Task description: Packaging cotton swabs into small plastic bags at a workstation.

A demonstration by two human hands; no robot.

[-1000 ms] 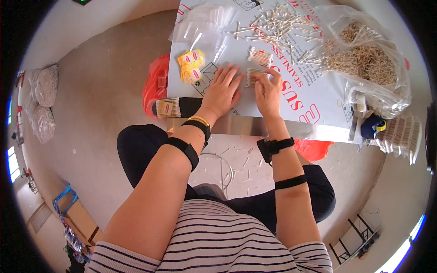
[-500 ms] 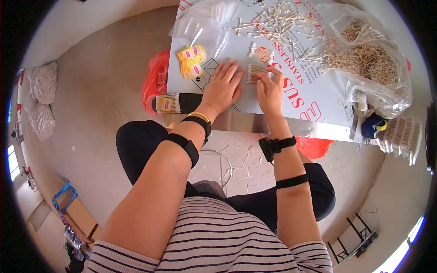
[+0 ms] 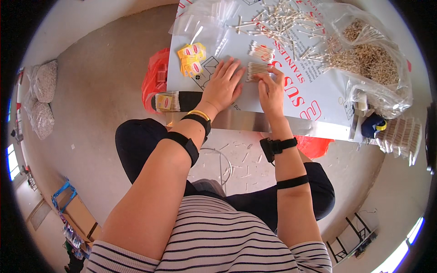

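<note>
My left hand [image 3: 221, 86] lies open and flat on the table, fingers spread, holding nothing. Just to its right is a neat row of cotton swabs [image 3: 256, 72] laid side by side. My right hand [image 3: 271, 93] is bent over the right end of this row, fingertips at the swabs and fingers apart; I see nothing gripped in it. A second small bundle of cotton swabs [image 3: 261, 51] lies just beyond. Farther off is a loose heap of cotton swabs [image 3: 284, 20]. Yellow printed cards [image 3: 191, 59] lie beyond my left hand.
Clear plastic bags [image 3: 200, 25] lie at the far left of the table [image 3: 318, 102]. A large clear bag of swabs [image 3: 373, 63] stands at right, with packed swabs [image 3: 400, 136] near the corner. A filled swab pack [image 3: 167, 102] rests on a black strip; a red bag [image 3: 154, 82] hangs at left.
My right fingertips have shifted slightly to the right, and more of the near row of swabs shows. My left hand has barely moved.
</note>
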